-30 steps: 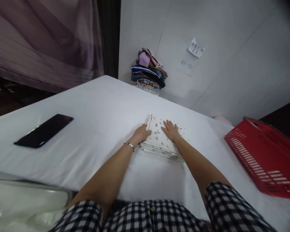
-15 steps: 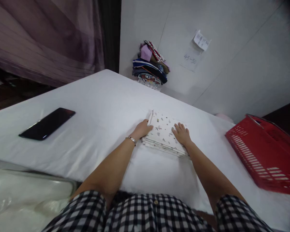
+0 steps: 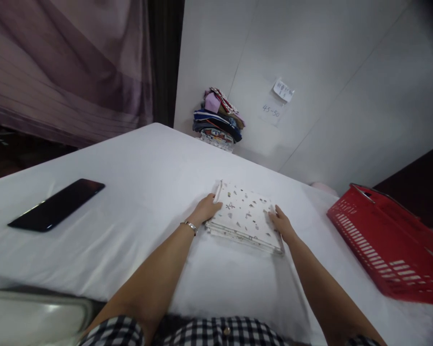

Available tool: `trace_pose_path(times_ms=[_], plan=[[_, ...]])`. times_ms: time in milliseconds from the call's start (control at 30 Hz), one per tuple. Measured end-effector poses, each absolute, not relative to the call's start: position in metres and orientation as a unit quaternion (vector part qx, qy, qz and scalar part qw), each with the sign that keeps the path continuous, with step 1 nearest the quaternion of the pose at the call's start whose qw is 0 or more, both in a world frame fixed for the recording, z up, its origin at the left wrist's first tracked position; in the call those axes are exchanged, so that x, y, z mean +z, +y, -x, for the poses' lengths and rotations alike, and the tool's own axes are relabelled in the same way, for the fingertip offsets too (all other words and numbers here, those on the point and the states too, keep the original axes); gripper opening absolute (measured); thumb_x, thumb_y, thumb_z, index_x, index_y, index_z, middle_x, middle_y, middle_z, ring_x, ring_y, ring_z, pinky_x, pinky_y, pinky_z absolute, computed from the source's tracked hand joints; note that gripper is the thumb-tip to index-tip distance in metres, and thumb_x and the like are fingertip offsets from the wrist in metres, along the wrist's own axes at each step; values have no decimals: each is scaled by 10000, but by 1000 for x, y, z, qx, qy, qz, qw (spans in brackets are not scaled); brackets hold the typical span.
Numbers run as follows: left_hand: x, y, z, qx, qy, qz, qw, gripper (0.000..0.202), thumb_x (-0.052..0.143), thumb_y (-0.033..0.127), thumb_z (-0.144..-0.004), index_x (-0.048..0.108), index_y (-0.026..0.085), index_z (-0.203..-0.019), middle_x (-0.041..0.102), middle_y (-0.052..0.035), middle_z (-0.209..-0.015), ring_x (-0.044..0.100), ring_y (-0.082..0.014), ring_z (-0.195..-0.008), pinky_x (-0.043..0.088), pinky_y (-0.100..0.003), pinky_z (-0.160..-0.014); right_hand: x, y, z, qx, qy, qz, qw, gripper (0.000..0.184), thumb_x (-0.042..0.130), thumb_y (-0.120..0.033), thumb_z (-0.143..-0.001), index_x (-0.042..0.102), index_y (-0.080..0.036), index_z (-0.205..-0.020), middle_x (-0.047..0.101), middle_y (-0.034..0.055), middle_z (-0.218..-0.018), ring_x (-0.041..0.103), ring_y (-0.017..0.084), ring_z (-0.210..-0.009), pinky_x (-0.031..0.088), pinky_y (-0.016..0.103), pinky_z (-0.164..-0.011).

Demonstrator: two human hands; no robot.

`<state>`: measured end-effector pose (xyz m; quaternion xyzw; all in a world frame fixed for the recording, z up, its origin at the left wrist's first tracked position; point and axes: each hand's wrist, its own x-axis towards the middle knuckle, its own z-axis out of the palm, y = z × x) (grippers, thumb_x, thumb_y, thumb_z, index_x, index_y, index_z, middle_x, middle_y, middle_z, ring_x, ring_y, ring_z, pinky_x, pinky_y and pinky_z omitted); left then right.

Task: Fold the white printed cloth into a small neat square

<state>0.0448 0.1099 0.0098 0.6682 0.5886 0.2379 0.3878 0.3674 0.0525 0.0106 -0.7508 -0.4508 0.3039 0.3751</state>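
A folded white cloth with small printed figures [image 3: 244, 216] lies flat on the white-covered table [image 3: 140, 192]. My left hand [image 3: 205, 210], a bracelet on its wrist, rests against the cloth's left edge with the fingers lying on its corner. My right hand [image 3: 280, 224] lies at the cloth's right edge, fingers stretched along the side. Neither hand lifts the cloth; both only touch it.
A black phone [image 3: 56, 204] lies on the table at the left. A red plastic basket [image 3: 386, 242] sits at the right edge. A stack of folded coloured clothes [image 3: 217, 119] stands at the far corner by the wall, below a paper note [image 3: 283, 90].
My right hand has slid from the middle of the cloth's top to its right edge. The left hand has stayed at the left edge. The view has tilted slightly.
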Motion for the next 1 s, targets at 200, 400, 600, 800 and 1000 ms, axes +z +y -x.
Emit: trace_pose_path(times_ms=[200,400,600,800,1000], plan=[[6,112,-44,241,592,-663,391,498,507,405,-776,484,160,-1209,614,-136,-1156,590,-260,-1012,435,-313,-813,17,33,-372,391,-330,754,412,758,670,-397,-721,346,-199,-1377,563,114,-1242,597,220,-1029,512,285,-795],[6,112,-43,246,592,-658,396,471,519,394,-774,494,173,-1190,640,-116,-1103,613,-246,-953,441,-299,-771,23,22,-371,498,-314,716,376,412,676,-450,-718,612,-146,-988,693,95,-931,656,192,-773,523,256,-599],[6,113,-43,248,593,-652,402,458,522,391,-776,498,176,-1180,652,-110,-1085,626,-237,-925,445,-290,-748,31,21,-360,516,-323,698,378,326,717,-360,-702,595,-145,-916,700,92,-863,661,187,-748,528,264,-644],[6,113,-43,254,593,-650,401,456,528,388,-766,504,172,-1167,641,-110,-1109,609,-238,-966,437,-288,-772,29,22,-356,490,-324,687,428,294,705,-274,-693,573,-160,-929,702,69,-813,665,193,-691,539,284,-616],[9,111,-43,257,599,-641,405,470,540,375,-753,508,153,-1167,633,-125,-1113,603,-243,-961,434,-288,-763,29,23,-356,463,-348,682,447,317,689,-258,-685,559,-179,-963,693,33,-735,653,190,-638,529,274,-550]])
